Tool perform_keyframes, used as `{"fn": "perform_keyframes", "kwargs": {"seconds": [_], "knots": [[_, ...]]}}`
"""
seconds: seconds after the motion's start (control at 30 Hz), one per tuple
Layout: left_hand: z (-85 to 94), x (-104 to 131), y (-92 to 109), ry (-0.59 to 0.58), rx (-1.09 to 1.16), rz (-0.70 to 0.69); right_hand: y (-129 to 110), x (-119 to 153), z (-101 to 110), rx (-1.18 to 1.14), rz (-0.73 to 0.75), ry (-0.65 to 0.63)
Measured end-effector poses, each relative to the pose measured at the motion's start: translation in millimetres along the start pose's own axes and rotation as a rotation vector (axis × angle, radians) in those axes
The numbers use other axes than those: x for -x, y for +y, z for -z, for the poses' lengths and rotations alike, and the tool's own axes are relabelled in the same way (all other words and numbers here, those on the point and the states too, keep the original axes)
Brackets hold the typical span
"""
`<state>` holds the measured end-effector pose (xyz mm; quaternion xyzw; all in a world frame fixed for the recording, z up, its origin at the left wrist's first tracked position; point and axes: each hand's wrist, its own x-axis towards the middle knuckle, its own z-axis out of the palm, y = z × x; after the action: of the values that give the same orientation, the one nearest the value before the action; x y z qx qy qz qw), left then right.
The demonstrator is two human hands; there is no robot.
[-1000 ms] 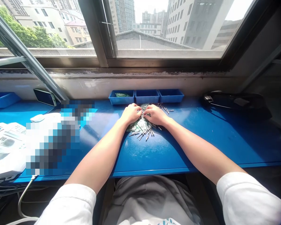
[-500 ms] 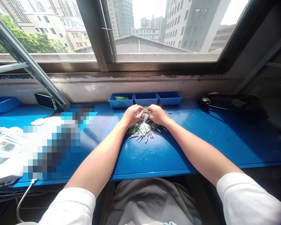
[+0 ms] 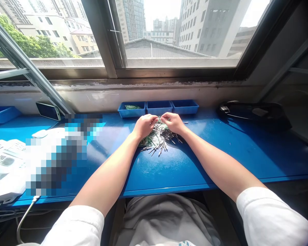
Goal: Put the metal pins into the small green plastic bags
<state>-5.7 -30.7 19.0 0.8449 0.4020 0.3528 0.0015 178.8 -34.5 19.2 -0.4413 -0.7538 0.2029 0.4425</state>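
Observation:
A heap of thin metal pin-like pieces (image 3: 160,136) lies on the blue table, with several loose ones fanned out at its front. Mixed into its left side are green bits (image 3: 149,140) that look like small circuit boards or packets. Over the back of this heap, my left hand (image 3: 145,125) is closed, thumb and fingers pinched together. Opposite it, my right hand (image 3: 174,123) is also pinched, its fingertips close to those of the left. Whatever sits between the fingertips is too small to make out.
Behind the heap stand three joined blue bins (image 3: 159,107); the left one holds something green. A phone (image 3: 48,111) leans at the back left, beside a metal frame. White devices (image 3: 9,157) with cables lie left. A black bag-like object (image 3: 254,114) rests at the back right.
My right hand has lifted slightly and its fingers have shifted a little. My left hand stays almost where it was. The whole view has drifted slightly.

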Motion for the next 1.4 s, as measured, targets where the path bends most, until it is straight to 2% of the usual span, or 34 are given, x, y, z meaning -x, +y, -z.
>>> {"fn": "perform_keyframes", "kwargs": {"seconds": [0.17, 0.4, 0.6, 0.87, 1.03, 1.13, 1.27, 1.4], "knots": [[-0.2, 0, 0, 0.03, -0.008, 0.014, 3, -1, 0, -0.006, -0.029, 0.002], [-0.2, 0, 0, -0.007, -0.015, 0.03, 4, -2, 1, -0.022, 0.006, 0.03], [-0.6, -1, 1, -0.012, 0.024, 0.047, 2, -1, 1, 0.02, -0.039, 0.009], [-0.1, 0, 1, -0.007, -0.037, 0.044, 4, -2, 2, -0.286, -0.044, -0.008], [0.3, -2, 1, -0.057, -0.042, 0.106, 9, -4, 4, -0.339, -0.092, 0.022], [1.5, -2, -9, -0.061, -0.084, 0.189, 15, -8, 7, -0.215, -0.113, 0.122], [5.7, 0, -28, 0.018, -0.101, 0.351, 27, -10, 16, 0.155, -0.118, 0.265], [8.0, 1, -36, 0.038, -0.12, 0.444, 42, -11, 26, 0.43, -0.158, 0.283]]}}
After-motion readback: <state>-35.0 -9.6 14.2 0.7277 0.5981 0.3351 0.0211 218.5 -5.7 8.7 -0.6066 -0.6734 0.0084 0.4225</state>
